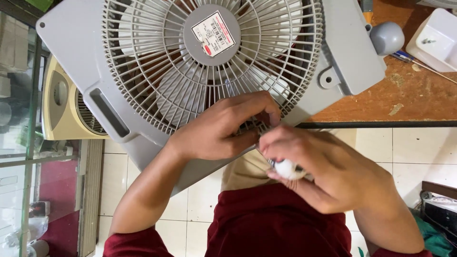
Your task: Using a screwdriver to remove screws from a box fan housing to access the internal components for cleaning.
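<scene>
A grey box fan (76, 52) with a round slatted grille (157, 81) lies across a wooden table, its near corner hanging over the edge toward me. My left hand (216, 128) rests on the lower rim of the grille, fingers curled against the slats. My right hand (319, 164) is closed around a tool with a white rounded handle (288, 169), pressed up against the fan's near edge beside the left fingers. The tool's tip is hidden between the two hands.
A brown wooden tabletop (414, 95) lies at the right, with a grey knob (386, 38) and a white plastic part (438, 40) on it. A beige fan (59, 102) stands on the floor at left beside a glass cabinet (19, 157). White floor tiles (409, 147) show below.
</scene>
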